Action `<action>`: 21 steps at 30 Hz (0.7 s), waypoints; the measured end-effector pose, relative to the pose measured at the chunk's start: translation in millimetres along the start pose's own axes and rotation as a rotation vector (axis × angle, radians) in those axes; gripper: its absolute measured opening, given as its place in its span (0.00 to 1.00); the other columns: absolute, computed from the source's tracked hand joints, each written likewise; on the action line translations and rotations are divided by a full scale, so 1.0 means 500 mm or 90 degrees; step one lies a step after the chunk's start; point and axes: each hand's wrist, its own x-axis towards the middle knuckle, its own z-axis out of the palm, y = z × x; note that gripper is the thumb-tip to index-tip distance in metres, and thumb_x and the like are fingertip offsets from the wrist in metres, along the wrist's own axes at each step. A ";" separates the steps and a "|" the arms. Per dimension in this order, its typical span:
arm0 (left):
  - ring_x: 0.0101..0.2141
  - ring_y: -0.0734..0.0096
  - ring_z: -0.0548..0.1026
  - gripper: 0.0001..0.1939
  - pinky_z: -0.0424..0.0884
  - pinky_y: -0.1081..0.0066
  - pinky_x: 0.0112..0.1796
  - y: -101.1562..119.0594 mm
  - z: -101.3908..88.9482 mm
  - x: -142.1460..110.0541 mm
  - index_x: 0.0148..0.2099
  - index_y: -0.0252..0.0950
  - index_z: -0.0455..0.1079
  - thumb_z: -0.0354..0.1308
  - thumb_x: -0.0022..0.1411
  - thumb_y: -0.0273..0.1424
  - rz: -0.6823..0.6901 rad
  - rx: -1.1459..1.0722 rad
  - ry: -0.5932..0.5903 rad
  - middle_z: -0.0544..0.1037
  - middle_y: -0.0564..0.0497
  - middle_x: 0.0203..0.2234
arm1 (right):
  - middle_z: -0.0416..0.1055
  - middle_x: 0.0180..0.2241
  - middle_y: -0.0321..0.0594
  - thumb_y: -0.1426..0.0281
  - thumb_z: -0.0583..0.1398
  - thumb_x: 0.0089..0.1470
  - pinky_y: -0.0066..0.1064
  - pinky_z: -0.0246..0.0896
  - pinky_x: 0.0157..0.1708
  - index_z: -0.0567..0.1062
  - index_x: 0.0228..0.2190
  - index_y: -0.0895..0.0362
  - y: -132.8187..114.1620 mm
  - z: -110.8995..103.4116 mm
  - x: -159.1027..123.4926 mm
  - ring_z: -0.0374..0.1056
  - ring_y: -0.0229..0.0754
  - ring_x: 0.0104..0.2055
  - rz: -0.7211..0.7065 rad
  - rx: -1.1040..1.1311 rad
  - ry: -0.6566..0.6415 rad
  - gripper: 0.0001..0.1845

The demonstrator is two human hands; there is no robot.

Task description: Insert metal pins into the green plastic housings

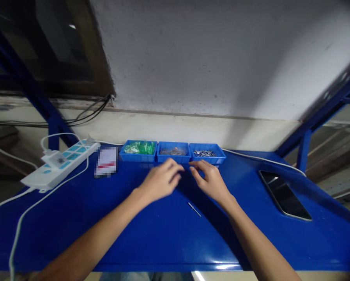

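Note:
Both of my hands hover over the blue table, just in front of three small blue bins. My left hand (162,180) is near the middle bin (172,158), its fingers loosely curled and apart, with nothing visible in them. Facing it, my right hand (211,180) is near the right bin (208,160); its thumb and fingers are slightly apart and I see nothing held. Thin metal rivets (204,153) fill the right bin. A single rivet (194,209) lies on the table below the hands. The middle bin's small brownish contents are blurred.
Green and clear plastic pieces (140,147) fill the left bin (137,157). A white power strip (60,166) with a plugged-in charger and cables stands left, beside a pixelated card-like item (106,162). A black phone (285,195) lies right. Blue frame posts and a wall border the table.

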 end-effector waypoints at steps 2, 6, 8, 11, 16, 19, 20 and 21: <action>0.43 0.62 0.71 0.18 0.69 0.65 0.42 0.041 0.025 -0.029 0.51 0.45 0.67 0.57 0.58 0.38 0.101 -0.073 -0.144 0.63 0.48 0.51 | 0.71 0.32 0.41 0.67 0.52 0.59 0.31 0.60 0.35 0.73 0.41 0.56 0.002 0.006 -0.001 0.68 0.42 0.35 -0.001 -0.010 -0.019 0.13; 0.46 0.63 0.67 0.09 0.66 0.65 0.45 0.081 0.066 -0.069 0.43 0.45 0.71 0.57 0.59 0.36 0.053 -0.143 -0.165 0.65 0.49 0.47 | 0.71 0.33 0.40 0.68 0.52 0.59 0.30 0.60 0.35 0.73 0.42 0.56 0.004 0.020 -0.003 0.68 0.40 0.34 -0.010 -0.012 -0.051 0.13; 0.42 0.65 0.68 0.07 0.65 0.65 0.43 0.085 0.077 -0.072 0.39 0.42 0.71 0.53 0.62 0.34 0.041 -0.135 -0.152 0.70 0.50 0.41 | 0.71 0.34 0.41 0.68 0.52 0.59 0.31 0.61 0.36 0.73 0.41 0.56 0.004 0.026 -0.005 0.67 0.40 0.34 -0.016 -0.012 -0.066 0.12; 0.39 0.65 0.68 0.07 0.64 0.65 0.40 0.070 0.081 -0.061 0.38 0.39 0.71 0.52 0.63 0.33 0.061 -0.089 -0.121 0.74 0.51 0.33 | 0.71 0.34 0.41 0.66 0.52 0.60 0.31 0.61 0.38 0.73 0.42 0.56 0.001 0.032 -0.009 0.68 0.41 0.36 -0.025 -0.002 -0.095 0.13; 0.32 0.69 0.71 0.11 0.64 0.69 0.37 0.008 0.072 -0.043 0.32 0.36 0.69 0.47 0.65 0.29 -0.076 -0.137 0.056 0.75 0.51 0.28 | 0.71 0.32 0.39 0.62 0.54 0.58 0.30 0.60 0.36 0.68 0.46 0.56 -0.010 0.046 -0.016 0.67 0.40 0.34 -0.074 0.044 -0.134 0.17; 0.29 0.71 0.72 0.14 0.64 0.72 0.32 -0.016 0.070 -0.043 0.29 0.36 0.67 0.46 0.66 0.31 -0.136 -0.170 0.089 0.75 0.52 0.26 | 0.70 0.32 0.39 0.66 0.56 0.57 0.29 0.59 0.34 0.69 0.39 0.56 -0.016 0.063 -0.021 0.66 0.39 0.33 -0.115 0.031 -0.133 0.09; 0.29 0.71 0.72 0.15 0.64 0.72 0.32 -0.018 0.071 -0.043 0.28 0.36 0.67 0.45 0.66 0.32 -0.148 -0.176 0.090 0.75 0.51 0.25 | 0.70 0.32 0.39 0.68 0.55 0.58 0.28 0.58 0.34 0.69 0.36 0.56 -0.017 0.068 -0.022 0.66 0.39 0.33 -0.126 0.024 -0.132 0.06; 0.28 0.71 0.73 0.16 0.64 0.73 0.32 -0.017 0.071 -0.044 0.27 0.36 0.66 0.45 0.66 0.33 -0.157 -0.182 0.090 0.75 0.51 0.25 | 0.70 0.32 0.39 0.70 0.54 0.59 0.28 0.58 0.34 0.70 0.34 0.56 -0.018 0.072 -0.023 0.66 0.38 0.33 -0.134 0.016 -0.131 0.05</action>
